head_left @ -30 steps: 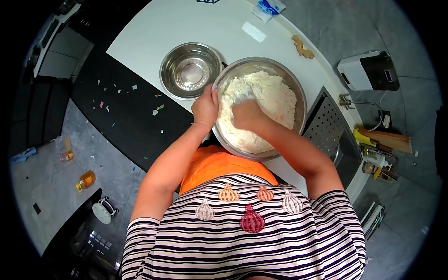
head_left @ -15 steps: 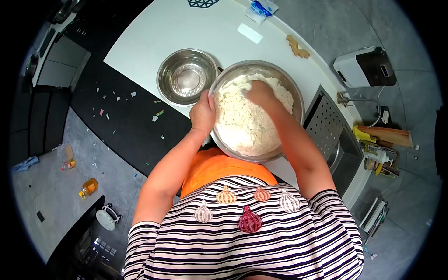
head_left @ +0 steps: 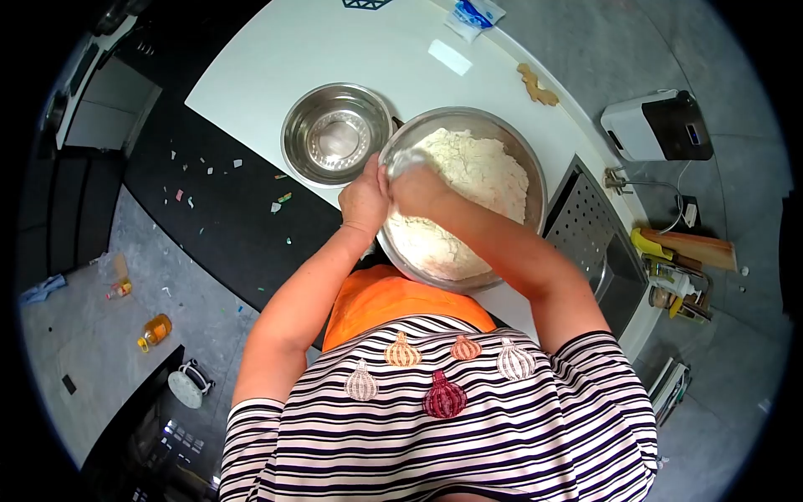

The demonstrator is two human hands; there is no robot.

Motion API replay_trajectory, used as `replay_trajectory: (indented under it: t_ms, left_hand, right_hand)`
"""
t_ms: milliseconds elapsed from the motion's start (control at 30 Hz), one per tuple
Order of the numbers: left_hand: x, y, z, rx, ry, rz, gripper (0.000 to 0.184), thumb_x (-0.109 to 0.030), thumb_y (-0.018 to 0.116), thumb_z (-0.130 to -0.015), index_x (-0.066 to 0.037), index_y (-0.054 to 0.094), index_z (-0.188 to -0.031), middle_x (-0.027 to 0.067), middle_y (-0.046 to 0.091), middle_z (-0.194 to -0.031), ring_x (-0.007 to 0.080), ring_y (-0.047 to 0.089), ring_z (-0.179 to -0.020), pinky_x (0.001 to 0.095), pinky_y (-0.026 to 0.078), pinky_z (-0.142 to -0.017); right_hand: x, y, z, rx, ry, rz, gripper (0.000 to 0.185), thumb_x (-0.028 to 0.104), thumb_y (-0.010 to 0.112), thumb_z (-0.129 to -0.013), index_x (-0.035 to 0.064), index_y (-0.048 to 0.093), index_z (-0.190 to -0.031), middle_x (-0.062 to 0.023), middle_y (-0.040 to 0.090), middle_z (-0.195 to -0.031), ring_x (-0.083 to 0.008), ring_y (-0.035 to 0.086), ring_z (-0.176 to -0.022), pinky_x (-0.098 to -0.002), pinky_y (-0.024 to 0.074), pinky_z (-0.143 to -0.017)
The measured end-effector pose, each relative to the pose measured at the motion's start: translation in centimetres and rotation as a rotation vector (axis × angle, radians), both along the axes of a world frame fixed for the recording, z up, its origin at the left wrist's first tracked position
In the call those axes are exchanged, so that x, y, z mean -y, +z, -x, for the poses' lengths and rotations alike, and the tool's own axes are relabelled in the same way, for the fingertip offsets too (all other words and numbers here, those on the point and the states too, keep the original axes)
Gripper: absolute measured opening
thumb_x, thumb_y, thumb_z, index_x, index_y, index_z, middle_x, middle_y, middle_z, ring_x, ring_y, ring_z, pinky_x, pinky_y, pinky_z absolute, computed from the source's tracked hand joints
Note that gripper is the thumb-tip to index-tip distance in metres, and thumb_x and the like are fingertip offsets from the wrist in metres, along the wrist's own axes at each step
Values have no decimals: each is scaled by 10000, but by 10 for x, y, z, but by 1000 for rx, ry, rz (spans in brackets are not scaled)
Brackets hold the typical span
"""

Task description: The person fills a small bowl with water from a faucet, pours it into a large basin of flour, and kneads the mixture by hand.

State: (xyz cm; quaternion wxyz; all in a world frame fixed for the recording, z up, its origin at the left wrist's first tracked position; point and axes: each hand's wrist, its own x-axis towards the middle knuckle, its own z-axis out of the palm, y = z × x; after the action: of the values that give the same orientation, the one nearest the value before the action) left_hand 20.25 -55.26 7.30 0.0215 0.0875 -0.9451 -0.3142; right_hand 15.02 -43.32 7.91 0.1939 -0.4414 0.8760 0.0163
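A large metal bowl [head_left: 537, 180] holds a heap of pale flour mixture [head_left: 481, 180]. My left hand [head_left: 365, 199] grips the bowl's left rim, fingers wrapped over the edge. Inside the bowl, at its left wall, is my right hand [head_left: 415, 189], close beside my left hand; its fingers are blurred and partly hidden, with whitish flour about them. A smaller metal bowl [head_left: 336, 135], with nothing visible in it, stands just left of the large one.
On the white counter [head_left: 251, 79] lie a piece of ginger [head_left: 535, 86], a white rectangle [head_left: 450, 57] and a blue-white packet [head_left: 473, 17]. To the right are a perforated sink tray [head_left: 579, 213], a faucet [head_left: 617, 179] and a white-black appliance [head_left: 657, 127].
My right hand has moved from the upper middle of the flour mixture to the bowl's left side. My left hand stays on the rim.
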Motion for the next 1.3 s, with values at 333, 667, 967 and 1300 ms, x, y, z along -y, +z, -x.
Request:
replay_trajectory:
  t_ms: [333,667,967,1300]
  left_hand:
    - [0,3,-1,-9,8,-33,307,-252,400,-915,-81,528,-1135,175,626,-708,352,608,-624,445,474,-590]
    - [-1,-1,4,-6,2,-33,312,-244,410,-912,-70,553,-1129,206,617,-727,373,600,-656,459,466,-606]
    - [0,0,2,33,22,-87,323,-271,391,-921,-77,548,-1125,213,621,-786,386,598,-716,461,463,-641]
    - [-4,-4,4,-13,33,-21,301,-267,383,-921,-71,542,-1084,188,624,-716,363,610,-668,451,473,-626]
  right_hand:
    - [-107,1,61,-107,-896,90,351,374,556,-781,61,641,-917,-159,637,-923,-288,610,-878,-396,476,-781]
    - [-8,-19,3,-76,-234,175,250,243,557,-685,34,658,-780,-163,638,-785,-296,615,-768,-400,472,-752]
    - [-36,-12,22,95,-340,42,405,413,510,-784,102,628,-1015,-129,615,-1044,-262,594,-947,-401,389,-927]
    - [-31,-3,25,66,-617,-267,586,530,422,-826,21,600,-1055,-173,601,-1072,-272,591,-962,-409,421,-846]
